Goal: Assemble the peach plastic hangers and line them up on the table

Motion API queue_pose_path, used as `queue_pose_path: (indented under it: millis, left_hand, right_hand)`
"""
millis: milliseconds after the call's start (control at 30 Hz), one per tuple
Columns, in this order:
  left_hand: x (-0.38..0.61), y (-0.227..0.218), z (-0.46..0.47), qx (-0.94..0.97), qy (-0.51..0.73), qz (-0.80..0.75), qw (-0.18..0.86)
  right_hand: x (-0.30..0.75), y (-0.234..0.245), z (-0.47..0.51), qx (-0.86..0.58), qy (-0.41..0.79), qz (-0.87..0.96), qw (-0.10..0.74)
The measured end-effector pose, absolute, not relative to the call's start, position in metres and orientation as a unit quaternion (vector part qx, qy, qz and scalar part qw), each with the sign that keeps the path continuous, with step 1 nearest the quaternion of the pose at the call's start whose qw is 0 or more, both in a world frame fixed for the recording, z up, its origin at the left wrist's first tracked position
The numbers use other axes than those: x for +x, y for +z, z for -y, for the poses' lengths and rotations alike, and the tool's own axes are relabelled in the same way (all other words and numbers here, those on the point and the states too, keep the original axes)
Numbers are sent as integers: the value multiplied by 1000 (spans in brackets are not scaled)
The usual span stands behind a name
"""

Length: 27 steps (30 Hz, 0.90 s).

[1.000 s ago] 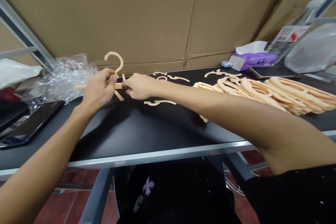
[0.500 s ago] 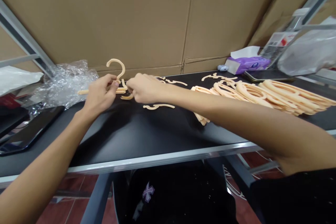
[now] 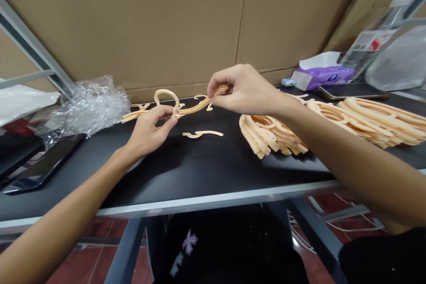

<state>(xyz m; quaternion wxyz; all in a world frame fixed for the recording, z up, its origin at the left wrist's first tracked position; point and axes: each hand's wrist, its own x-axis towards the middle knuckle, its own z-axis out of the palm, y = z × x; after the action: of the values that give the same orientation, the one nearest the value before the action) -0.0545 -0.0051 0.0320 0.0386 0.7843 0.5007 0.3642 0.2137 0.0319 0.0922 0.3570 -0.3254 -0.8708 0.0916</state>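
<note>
Writing, first: I could make out only an X-shaped patch (image 3: 189, 242) on dark clothing near 6 o'clock; the mark on the purple tissue pack (image 3: 333, 73), between 2 and 3 o'clock, and the white-and-red label on the clear bottle (image 3: 374, 42) beyond it were too small for me to read. Containers: the pack had a white tissue standing from its top; the bottle's contents I could not tell, nor what the cloudy plastic bag (image 3: 397, 64) beside it held. The hanger (image 3: 166, 92), pale peach, spanned both hands from 9 o'clock to just past centre, hook up and leaning. I had the left hand (image 3: 149, 132) at 9 o'clock, thumb and forefinger pinching the base of the hook; the right hand (image 3: 244, 91), toward 2 o'clock, pinched the far end of the curved arm (image 3: 198, 107) between thumb and fingertips. Against half a second earlier, the right hand had lifted from close beside the left and swung toward 2 o'clock, drawing that arm into plain sight; the left had shifted toward centre and the hook sat lower. A loose piece (image 3: 204, 134) lay just below centre, unmoved on the black tabletop (image 3: 206, 173). The raised forearm now uncovered more of the stacked hangers (image 3: 266, 135) toward 3 o'clock.
</note>
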Motion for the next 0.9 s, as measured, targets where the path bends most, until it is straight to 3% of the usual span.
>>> queue_pose_path:
  millis: [700,900]
  left_hand:
    - [-55,26,5,821,327,-469,9]
    - [-55,21,3,806,346,-478,59]
  right_hand:
    - [221,79,-24,-309,106,865,381]
    - [226,82,-26,-307,121,871,364]
